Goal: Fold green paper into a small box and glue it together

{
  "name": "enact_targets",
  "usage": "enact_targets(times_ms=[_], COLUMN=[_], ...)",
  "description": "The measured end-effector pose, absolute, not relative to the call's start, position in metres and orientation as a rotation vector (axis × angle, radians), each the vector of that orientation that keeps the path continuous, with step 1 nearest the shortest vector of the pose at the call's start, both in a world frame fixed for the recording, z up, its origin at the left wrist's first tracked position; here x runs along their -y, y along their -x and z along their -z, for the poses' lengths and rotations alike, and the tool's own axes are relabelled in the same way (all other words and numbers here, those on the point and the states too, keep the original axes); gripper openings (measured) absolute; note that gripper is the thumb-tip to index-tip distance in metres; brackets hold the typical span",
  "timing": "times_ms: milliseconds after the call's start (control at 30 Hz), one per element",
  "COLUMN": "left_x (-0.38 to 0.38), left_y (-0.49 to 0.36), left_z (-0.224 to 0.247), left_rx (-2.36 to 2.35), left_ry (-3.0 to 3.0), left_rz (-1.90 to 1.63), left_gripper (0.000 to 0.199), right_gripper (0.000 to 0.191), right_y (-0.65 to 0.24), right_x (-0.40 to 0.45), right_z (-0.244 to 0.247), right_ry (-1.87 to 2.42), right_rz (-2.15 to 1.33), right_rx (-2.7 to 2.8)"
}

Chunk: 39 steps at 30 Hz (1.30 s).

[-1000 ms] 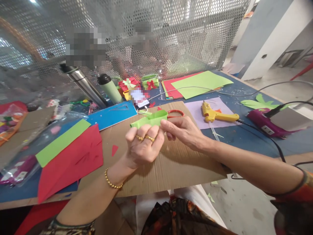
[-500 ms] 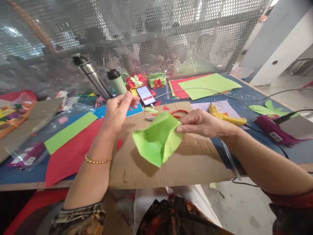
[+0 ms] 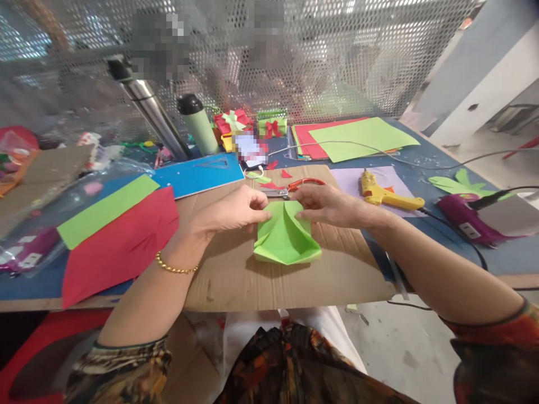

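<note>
A folded green paper box (image 3: 286,241) rests on the brown cardboard sheet (image 3: 236,286), its near side open and its far edge pinched. My left hand (image 3: 246,207) grips the far left corner between thumb and fingers. On the far right corner, my right hand (image 3: 322,203) pinches the paper the same way. Two paper flaps meet in a narrow slit between the hands. Just beyond them lie scissors with red handles (image 3: 306,182), partly hidden by my fingers, among small red paper scraps (image 3: 287,174).
A yellow glue gun (image 3: 383,193) lies on lilac paper to the right, beside a purple power strip (image 3: 467,219). Red paper (image 3: 122,241) and a blue board (image 3: 202,175) lie left. Behind stand a steel flask (image 3: 151,109), a green bottle (image 3: 197,126) and small paper gift boxes (image 3: 273,124).
The green paper has come down onto the cardboard and turned, its folds drawn together. My left hand, empty and raised before, has moved right and down and taken hold of it.
</note>
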<state>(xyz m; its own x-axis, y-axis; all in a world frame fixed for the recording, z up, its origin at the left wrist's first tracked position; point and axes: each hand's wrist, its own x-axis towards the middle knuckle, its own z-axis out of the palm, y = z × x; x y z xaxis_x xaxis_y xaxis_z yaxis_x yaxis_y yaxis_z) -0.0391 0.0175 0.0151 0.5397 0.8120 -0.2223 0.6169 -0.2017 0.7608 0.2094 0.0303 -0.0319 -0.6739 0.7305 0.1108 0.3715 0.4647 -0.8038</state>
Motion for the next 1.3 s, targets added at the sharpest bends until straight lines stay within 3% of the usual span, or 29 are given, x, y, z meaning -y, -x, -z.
enact_targets(times_ms=[367,667,833,1300], left_x=[-0.018,-0.009,-0.008,-0.005], left_y=[0.034,0.024,0.026,0.028], left_z=[-0.005,-0.001,0.002,0.012], left_rx=[-1.2,-1.387,-1.392,-1.003], left_ry=[-1.98,-2.227,-2.294,-2.552], left_rz=[-0.121,-0.046,-0.073,-0.234], left_gripper=[0.035,0.01,0.011,0.019], right_gripper=[0.019,0.031,0.014,0.023], right_y=[-0.203,-0.199,-0.2,-0.205], right_x=[-0.018,-0.005,0.006,-0.001], right_z=[0.028,0.034,0.028,0.023], right_ry=[1.107,1.185,1.156,0.792], right_rz=[-0.945,-0.702,-0.337,-0.678], right_rx=[2.374,2.533,2.629,2.686])
